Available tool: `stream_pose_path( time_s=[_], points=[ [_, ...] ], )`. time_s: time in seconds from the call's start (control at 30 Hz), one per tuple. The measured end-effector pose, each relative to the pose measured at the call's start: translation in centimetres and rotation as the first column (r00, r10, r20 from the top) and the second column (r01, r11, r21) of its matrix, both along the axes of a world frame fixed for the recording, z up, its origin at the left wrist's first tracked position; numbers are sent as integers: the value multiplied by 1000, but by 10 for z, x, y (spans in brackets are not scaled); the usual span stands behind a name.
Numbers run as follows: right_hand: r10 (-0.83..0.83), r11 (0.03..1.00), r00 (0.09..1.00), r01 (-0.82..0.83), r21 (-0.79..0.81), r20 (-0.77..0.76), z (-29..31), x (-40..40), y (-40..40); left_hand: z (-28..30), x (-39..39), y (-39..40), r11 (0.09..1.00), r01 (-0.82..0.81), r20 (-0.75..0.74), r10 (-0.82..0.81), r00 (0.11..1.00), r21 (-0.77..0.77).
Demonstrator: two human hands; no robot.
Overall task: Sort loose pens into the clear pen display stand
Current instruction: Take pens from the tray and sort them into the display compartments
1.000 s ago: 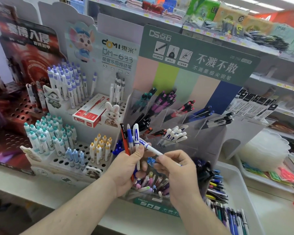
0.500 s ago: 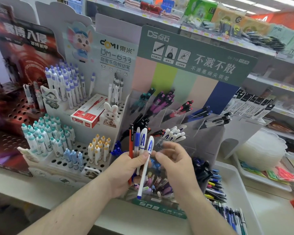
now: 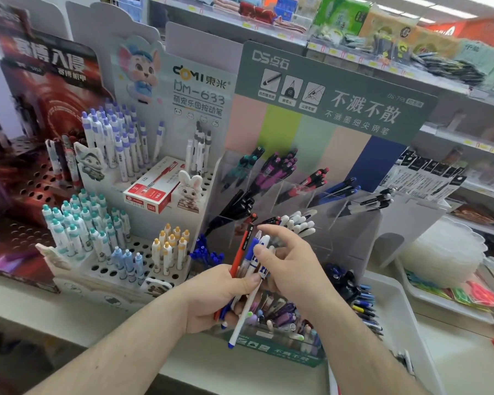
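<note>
My left hand (image 3: 220, 297) grips a bundle of several loose pens (image 3: 247, 260), among them a red one, a blue-capped one and white ones, held upright in front of the clear pen display stand (image 3: 351, 232). My right hand (image 3: 294, 269) sits right beside the bundle, its thumb touching the top of a white pen and its fingers spread loosely. The stand's compartments hold teal, purple, red, blue, black and white pens. Its lower front bin (image 3: 283, 320) is partly hidden by my hands.
A white cardboard display (image 3: 143, 223) with upright pens in holes stands to the left, with a red pen box (image 3: 151, 192) on it. A white tray (image 3: 394, 315) with loose pens lies at the right. Shelves of goods run behind.
The white pen that my right hand carried has joined the bundle in my left hand. My right hand has let go of it and now only touches the bundle's top.
</note>
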State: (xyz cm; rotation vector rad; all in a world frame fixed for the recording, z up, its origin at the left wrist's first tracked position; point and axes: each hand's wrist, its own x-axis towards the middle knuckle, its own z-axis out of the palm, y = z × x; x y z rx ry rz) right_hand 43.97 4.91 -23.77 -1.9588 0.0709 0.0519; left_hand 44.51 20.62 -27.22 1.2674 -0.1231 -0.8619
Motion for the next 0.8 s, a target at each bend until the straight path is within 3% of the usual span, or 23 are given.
stream_pose_path(
  time_s=[0.13, 0.27, 0.4, 0.63, 0.8],
  points=[
    [-24, 1000, 999, 24, 19, 36, 2, -1, -2, -1, 3, 4, 999, 38, -23, -38, 999, -7],
    [-217, 966, 975, 207, 152, 53, 7, 1, -20, -6, 8, 18, 997, 70, -45, -69, 997, 34],
    [-375, 885, 926, 344, 315, 42, 8, 4, -31, -9, 4, 18, 992, -89, -31, 87, 996, -90],
    [-379, 767, 915, 395, 505, -138, 7, -3, -27, -9, 6, 0, 887, -356, -30, 364, 931, -294],
    [-378, 688, 900, 431, 584, -219, 10, -5, -23, -9, 11, -4, 886, -322, -40, 328, 944, -335]
  ],
)
